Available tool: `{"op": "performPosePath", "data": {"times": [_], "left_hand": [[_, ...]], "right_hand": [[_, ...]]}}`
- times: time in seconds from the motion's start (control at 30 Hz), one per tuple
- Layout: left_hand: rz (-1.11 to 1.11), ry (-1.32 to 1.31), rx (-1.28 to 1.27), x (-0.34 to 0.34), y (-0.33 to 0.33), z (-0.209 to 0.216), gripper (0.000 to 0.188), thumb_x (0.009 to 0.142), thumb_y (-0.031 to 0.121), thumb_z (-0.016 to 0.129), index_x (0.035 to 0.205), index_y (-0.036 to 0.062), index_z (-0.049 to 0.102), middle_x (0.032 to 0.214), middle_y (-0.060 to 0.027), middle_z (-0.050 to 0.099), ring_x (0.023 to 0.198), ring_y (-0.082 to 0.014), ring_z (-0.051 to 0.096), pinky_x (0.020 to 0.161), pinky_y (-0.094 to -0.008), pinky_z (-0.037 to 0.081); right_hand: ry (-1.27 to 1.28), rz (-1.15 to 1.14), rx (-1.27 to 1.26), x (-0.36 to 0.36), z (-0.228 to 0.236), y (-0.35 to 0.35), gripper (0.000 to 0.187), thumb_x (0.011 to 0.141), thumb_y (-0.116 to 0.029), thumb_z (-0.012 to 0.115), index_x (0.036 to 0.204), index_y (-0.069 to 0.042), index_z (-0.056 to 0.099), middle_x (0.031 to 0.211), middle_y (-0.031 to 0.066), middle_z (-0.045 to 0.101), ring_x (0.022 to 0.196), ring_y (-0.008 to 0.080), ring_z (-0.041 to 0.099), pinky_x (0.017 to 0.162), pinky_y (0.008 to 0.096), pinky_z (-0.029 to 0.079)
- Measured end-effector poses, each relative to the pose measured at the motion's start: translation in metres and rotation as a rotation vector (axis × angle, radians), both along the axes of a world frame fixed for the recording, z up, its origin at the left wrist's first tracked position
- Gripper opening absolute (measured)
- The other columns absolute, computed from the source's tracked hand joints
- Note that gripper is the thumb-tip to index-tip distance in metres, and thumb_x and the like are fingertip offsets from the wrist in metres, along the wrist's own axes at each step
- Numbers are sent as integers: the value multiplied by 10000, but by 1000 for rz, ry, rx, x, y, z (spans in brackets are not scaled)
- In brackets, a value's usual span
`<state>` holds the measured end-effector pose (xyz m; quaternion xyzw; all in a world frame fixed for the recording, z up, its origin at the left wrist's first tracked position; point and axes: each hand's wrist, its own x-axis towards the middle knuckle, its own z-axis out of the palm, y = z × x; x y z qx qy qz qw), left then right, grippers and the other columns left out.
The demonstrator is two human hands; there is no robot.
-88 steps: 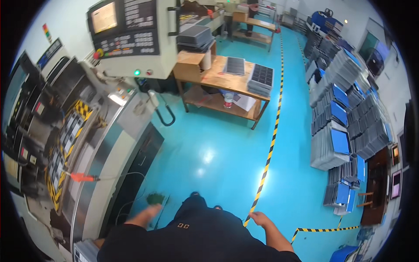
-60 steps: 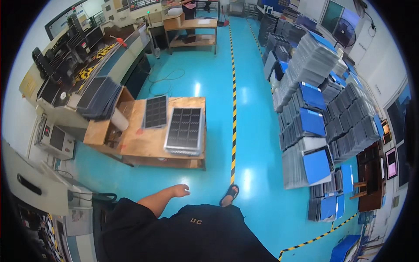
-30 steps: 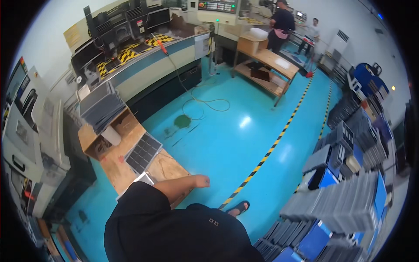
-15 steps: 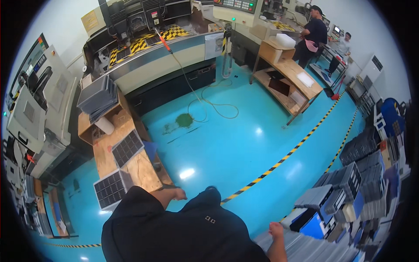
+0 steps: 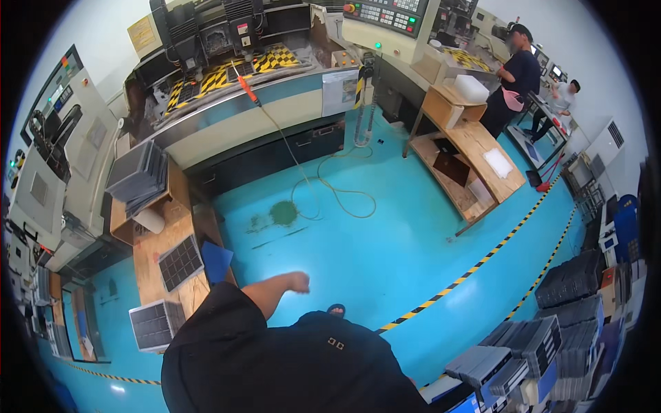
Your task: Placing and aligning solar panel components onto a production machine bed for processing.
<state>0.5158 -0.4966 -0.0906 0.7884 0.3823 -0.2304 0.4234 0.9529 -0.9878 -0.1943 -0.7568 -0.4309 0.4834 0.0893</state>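
My left hand [image 5: 298,282] is out in front of me over the blue floor, its fingers curled in a loose fist with nothing visible in it. Nearest to it is the wooden bench [image 5: 155,272] on the left. On that bench lie a dark gridded tray [image 5: 181,263] and a blue sheet [image 5: 217,262]. A stack of gridded trays [image 5: 154,325] stands at its near end. My right hand is out of view, hidden beyond my dark clothing. An orange-handled air gun [image 5: 248,90] rests on the machine's front edge, its hose hanging to the floor.
A machine with a control panel [image 5: 392,15] spans the far side. Another wooden bench [image 5: 475,155] stands at right, with two people beyond it. Stacks of grey trays [image 5: 530,344] crowd the lower right. Striped floor tape [image 5: 468,261] runs diagonally, and the hose [image 5: 344,210] loops across the floor.
My left hand has swung forward and slightly right. My right hand has dropped out of view. The view has shifted nearer the machine, and the left bench sits further left.
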Motion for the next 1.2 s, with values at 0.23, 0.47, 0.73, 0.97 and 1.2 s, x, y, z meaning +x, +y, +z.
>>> {"op": "performPosePath", "data": {"times": [0.23,0.47,0.73,0.97,1.2], "left_hand": [[678,-437,-34,53,77,18,190,821,226,645,881,51,689,786,-85,709,699,-197,674,646,-351,534],[489,245,-301,22,10,-32,381,878,420,594,989,80,728,826,-111,685,739,-255,653,656,-458,534],[1162,142,-338,40,-9,-3,432,875,439,615,1078,71,715,872,-110,683,837,-251,648,676,-420,524],[1057,-148,-212,21,43,-10,429,880,436,634,1077,60,700,1017,-152,710,967,-301,657,869,-438,496],[1312,-88,-111,-125,53,-17,435,875,450,667,1102,81,711,1129,-176,693,1106,-323,630,953,-418,483]], "right_hand": [[-32,70,72,119,-84,71,333,904,-336,577,1124,-123,710,1084,144,715,991,345,678,887,441,518],[-62,561,194,215,37,329,211,846,-269,615,935,-115,728,944,108,727,919,272,702,774,426,548],[-251,661,65,255,20,612,193,766,-144,663,950,-88,682,768,104,682,647,276,679,570,422,553],[274,894,452,174,-23,737,162,791,-21,656,952,-25,633,665,102,616,528,218,634,455,355,537],[-87,726,-192,-76,25,849,293,804,-217,724,1038,-42,703,956,187,708,738,285,689,674,416,575]]}}
